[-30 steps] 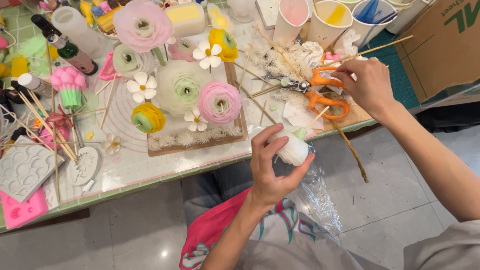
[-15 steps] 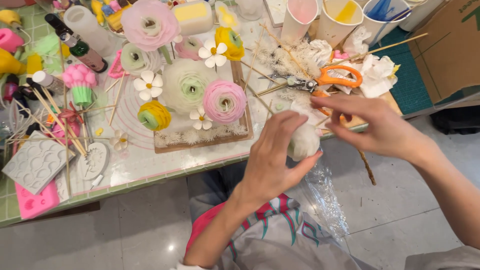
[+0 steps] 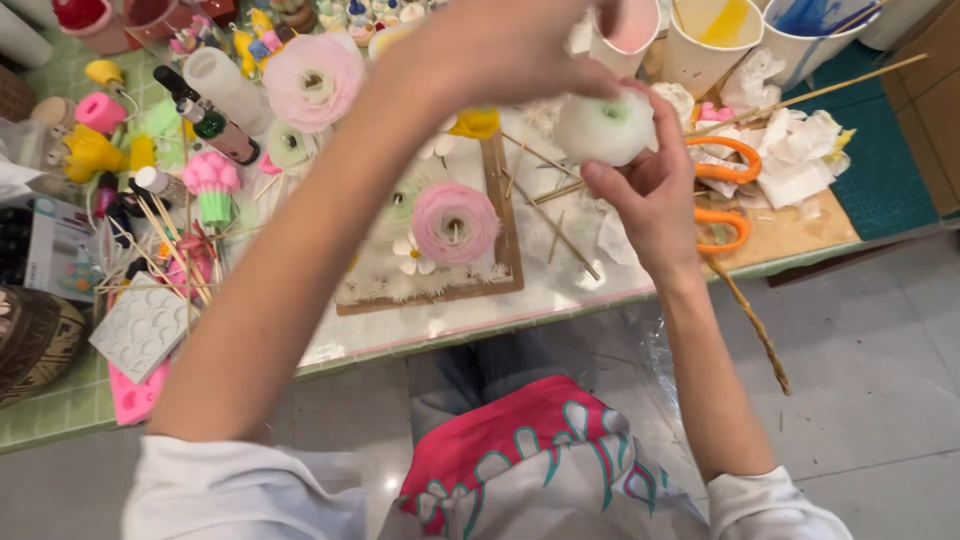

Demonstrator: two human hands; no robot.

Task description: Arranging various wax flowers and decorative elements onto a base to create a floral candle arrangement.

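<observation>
Both hands are raised close to the camera around a round white flower with a pale green centre. My right hand cups it from below with thumb and fingers. My left hand reaches over it from the left, fingertips on its top; its forearm crosses the middle of the view and hides part of the wooden board. On that board sit a pink ranunculus-like flower and a small white daisy.
Orange-handled scissors lie right of my hand. Paint cups stand at the back. A large pink flower, bottles, wooden sticks, a pink cupcake shape and silicone moulds crowd the left. A long twig hangs over the table edge.
Both hands have lifted the white flower up toward the camera and further over the table. The right hand came off the scissors area earlier and now holds the flower from below.
</observation>
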